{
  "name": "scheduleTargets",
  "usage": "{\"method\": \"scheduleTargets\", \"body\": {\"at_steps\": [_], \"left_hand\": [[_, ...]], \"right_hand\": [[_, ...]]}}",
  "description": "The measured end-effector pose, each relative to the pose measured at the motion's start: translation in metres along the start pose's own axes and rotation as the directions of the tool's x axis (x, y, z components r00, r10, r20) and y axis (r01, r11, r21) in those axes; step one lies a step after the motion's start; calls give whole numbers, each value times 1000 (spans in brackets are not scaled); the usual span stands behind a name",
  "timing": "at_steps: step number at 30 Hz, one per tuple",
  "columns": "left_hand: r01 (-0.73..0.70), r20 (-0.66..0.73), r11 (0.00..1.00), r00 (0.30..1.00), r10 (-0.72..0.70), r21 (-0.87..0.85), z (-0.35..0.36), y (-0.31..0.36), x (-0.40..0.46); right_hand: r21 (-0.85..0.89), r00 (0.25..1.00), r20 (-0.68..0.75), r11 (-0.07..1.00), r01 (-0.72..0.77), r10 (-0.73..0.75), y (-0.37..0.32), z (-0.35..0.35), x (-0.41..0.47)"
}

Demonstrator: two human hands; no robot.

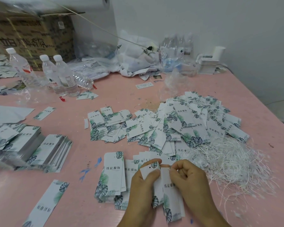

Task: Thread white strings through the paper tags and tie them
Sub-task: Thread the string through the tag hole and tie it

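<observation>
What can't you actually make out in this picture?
- Head view: whether a string runs through the held tags; the right hand covers their top.
- The left hand's fingers, hidden behind the tags.
- Stacked tags at the left edge: blurred and cut off.
- Box lettering: blurred.
- Small print on the bottles: too small.

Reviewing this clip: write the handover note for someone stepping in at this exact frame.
Left hand: grips a small bunch of tags near the punched ends.
Right hand: fingers curled at the top of the same tags; whether it holds a string cannot be told.
Loose strings lie right of the hands; tag stacks sit at left.
Done: apparently the pile behind, with strings among its tags.
Left: string and tie the held tags, then the flat tags beside the left hand and the stacks.
</observation>
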State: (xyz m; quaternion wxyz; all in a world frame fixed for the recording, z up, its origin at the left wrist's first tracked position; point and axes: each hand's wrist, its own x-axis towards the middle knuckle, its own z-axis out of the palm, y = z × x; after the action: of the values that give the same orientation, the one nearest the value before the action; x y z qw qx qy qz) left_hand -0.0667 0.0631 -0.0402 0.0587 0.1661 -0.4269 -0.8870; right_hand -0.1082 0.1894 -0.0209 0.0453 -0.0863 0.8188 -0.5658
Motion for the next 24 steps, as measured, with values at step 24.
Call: {"method": "scheduleTargets", "body": {"at_steps": [24], "left_hand": [[-149,22,980,989,147,133,-13,-14,11]], "right_hand": [[619,901,365,661,-424,235,14,-23,22]]}}
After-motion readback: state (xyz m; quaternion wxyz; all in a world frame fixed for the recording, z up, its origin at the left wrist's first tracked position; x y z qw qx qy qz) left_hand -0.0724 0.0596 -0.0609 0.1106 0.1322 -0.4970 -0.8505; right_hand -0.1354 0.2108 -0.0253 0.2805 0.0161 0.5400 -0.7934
